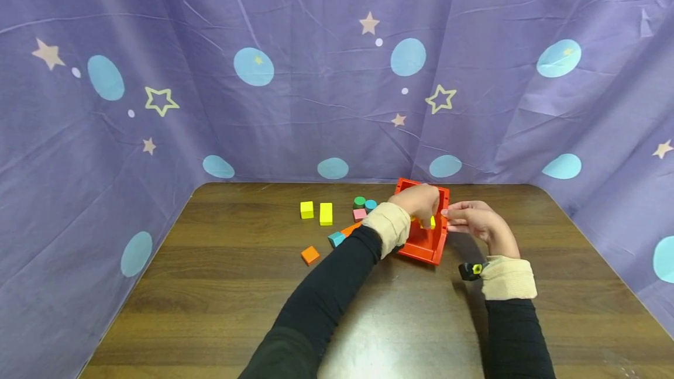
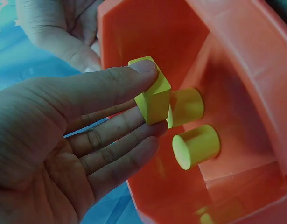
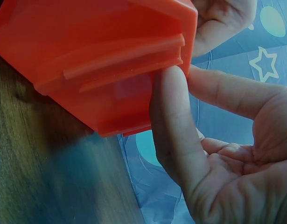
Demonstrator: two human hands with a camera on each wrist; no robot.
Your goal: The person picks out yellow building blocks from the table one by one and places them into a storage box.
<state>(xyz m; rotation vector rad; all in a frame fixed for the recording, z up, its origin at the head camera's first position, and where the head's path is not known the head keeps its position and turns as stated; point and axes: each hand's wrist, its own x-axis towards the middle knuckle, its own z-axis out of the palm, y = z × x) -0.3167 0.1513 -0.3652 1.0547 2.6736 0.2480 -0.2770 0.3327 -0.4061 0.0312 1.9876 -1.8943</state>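
My left hand reaches inside a red plastic bin toward the back of the table. Its thumb and fingertips pinch a yellow block. Beyond that block, two yellow cylinders lie in the bin, seen in the left wrist view. At the bin's right side is my right hand. The right wrist view has its fingers gripping the bin's wall near a corner, beside a moulded ridge.
Left of the bin lie two yellow blocks, an orange block, a green cylinder, a blue cylinder, a pink block and a blue piece. A purple patterned curtain hangs behind the wooden table.
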